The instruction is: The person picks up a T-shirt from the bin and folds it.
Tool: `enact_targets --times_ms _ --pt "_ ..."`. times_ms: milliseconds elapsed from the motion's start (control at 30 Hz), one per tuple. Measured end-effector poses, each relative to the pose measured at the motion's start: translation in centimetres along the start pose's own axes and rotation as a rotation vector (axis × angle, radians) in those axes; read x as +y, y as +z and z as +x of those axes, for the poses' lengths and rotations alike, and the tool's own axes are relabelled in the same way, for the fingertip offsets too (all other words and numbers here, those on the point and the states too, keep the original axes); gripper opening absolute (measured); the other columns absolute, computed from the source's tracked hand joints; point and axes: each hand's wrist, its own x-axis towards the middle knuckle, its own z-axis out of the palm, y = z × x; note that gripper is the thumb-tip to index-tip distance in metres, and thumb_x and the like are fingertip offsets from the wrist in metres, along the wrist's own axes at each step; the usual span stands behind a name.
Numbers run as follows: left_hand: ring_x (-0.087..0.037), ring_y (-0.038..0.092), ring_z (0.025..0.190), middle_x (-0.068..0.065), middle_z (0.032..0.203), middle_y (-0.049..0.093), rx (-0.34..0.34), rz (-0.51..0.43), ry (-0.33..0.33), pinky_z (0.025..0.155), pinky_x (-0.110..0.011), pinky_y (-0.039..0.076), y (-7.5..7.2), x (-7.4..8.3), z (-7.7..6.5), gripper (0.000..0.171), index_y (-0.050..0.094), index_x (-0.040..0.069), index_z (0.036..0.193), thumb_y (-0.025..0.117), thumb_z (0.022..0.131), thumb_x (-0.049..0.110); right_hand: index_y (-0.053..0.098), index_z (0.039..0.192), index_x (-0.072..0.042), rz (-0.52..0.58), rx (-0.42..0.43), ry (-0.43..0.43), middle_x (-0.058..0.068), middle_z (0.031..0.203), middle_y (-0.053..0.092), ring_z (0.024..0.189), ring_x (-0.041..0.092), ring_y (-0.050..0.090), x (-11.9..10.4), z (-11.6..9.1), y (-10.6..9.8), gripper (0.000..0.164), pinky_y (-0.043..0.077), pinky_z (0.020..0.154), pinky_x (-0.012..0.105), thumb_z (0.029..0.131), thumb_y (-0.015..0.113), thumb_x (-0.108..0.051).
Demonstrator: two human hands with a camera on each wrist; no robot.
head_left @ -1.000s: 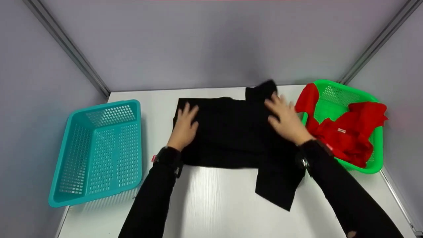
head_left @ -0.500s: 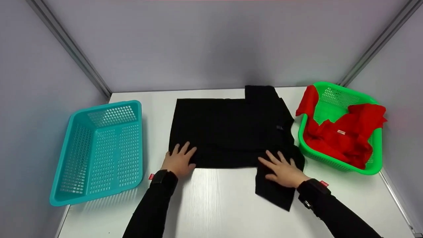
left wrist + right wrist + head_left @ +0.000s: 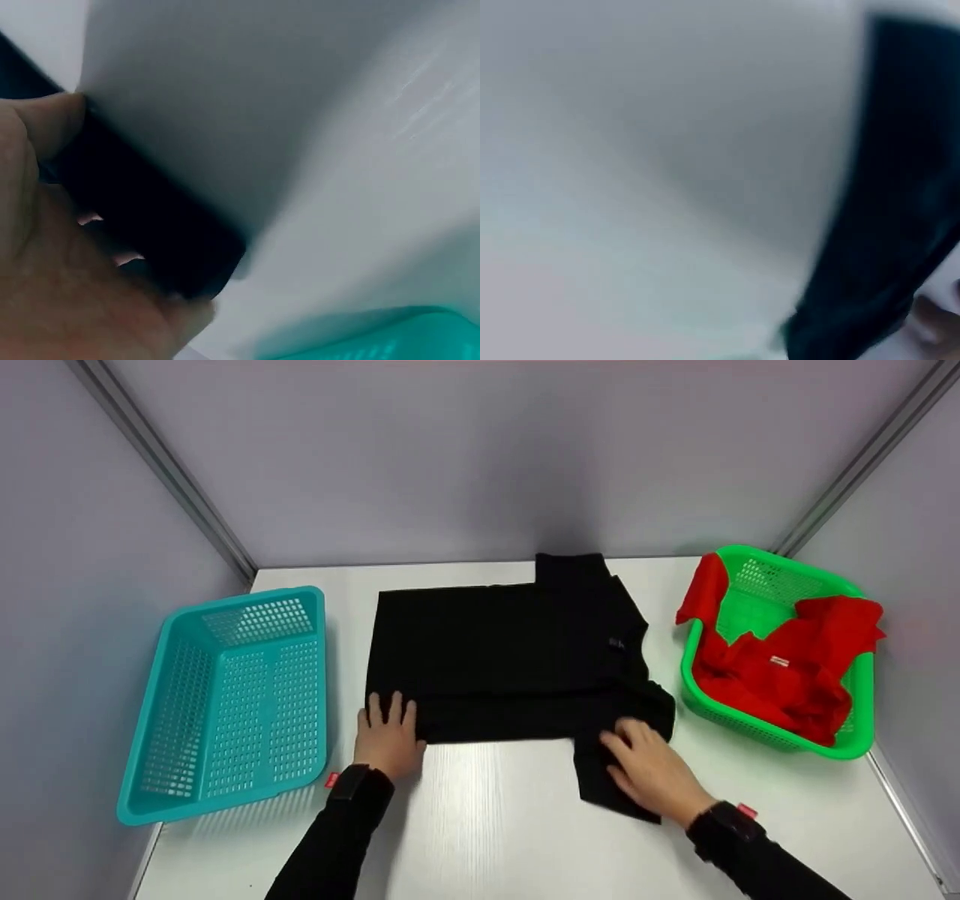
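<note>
A black T-shirt [image 3: 480, 645] lies spread on the white table, its neck opening to the right and one sleeve toward the front. My left hand [image 3: 386, 742] is at its near left corner, fingers on top of the cloth. In the left wrist view, the thumb [image 3: 60, 120] meets the cloth's edge opposite the fingers, pinching the hem. My right hand [image 3: 649, 765], fingers curled, grips the near sleeve [image 3: 600, 780]; the fingertips are partly hidden. The right wrist view is blurred, with dark cloth [image 3: 885, 187] at its right side.
A teal plastic basket [image 3: 319, 697] stands at the left with nothing in it. At the right, a green basket [image 3: 862, 712] holds red clothing [image 3: 787, 682], part of which hangs over the rim. Grey panels [image 3: 450, 457] enclose the table's back and sides.
Both hands came down from the shirt's upper part to its near edge. The right fingers have curled at the sleeve. The T-shirt has shifted slightly left, and the near sleeve's end has drawn up.
</note>
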Motion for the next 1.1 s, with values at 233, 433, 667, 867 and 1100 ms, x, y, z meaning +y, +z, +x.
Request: enact_targets --times_ms 233,433,667,867,1100 --pt "-0.04 0.053 0.108 -0.022 0.119 0.053 0.155 0.148 0.102 0.082 -0.052 0.053 1.3 -0.5 -0.5 0.04 0.054 0.007 0.127 0.07 0.091 0.006 0.064 0.123 -0.015 0.043 -0.177 -0.021 0.008 0.122 0.054 0.113 0.027 0.051 0.3 -3.0 0.0 0.049 0.043 0.094 0.048 0.086 0.078 -0.043" --pt "-0.033 0.057 0.087 -0.017 0.099 0.054 0.297 0.151 0.1 0.048 -0.039 0.053 2.3 -0.8 -0.3 0.024 0.055 0.002 0.107 0.067 0.09 -0.009 0.061 0.13 -0.009 0.017 -0.135 -0.052 0.015 0.129 0.055 0.119 0.034 0.054 1.4 -3.9 0.3 0.044 0.049 0.098 0.049 0.088 0.064 0.005" --pt "-0.031 0.057 0.082 -0.015 0.093 0.059 0.409 0.146 0.131 0.056 -0.037 0.052 1.9 -0.7 0.5 0.014 0.05 0.002 0.1 0.06 0.096 -0.006 0.066 0.102 -0.009 0.109 0.088 0.108 0.013 0.109 0.056 0.103 0.032 0.053 2.7 -4.4 0.7 0.024 0.043 0.096 0.036 0.085 0.061 0.008" --pt "-0.035 0.047 0.094 -0.017 0.101 0.053 0.335 0.107 0.157 0.084 -0.05 0.043 1.0 -0.6 0.5 0.021 0.056 0.003 0.112 0.065 0.094 0.007 0.064 0.098 -0.002 0.351 0.326 0.255 0.018 0.115 0.064 0.114 0.034 0.056 2.2 -3.0 -0.8 0.02 0.029 0.11 0.015 0.089 0.054 0.013" --pt "-0.031 0.036 0.09 -0.009 0.092 0.04 0.304 -0.11 0.136 0.083 -0.047 0.032 0.1 -0.4 -0.2 0.02 0.059 0.003 0.1 0.063 0.089 0.02 0.056 0.111 0.004 0.401 0.341 0.416 0.017 0.105 0.064 0.097 0.022 0.061 1.3 -1.8 -2.1 0.018 0.037 0.09 0.01 0.095 0.057 0.01"
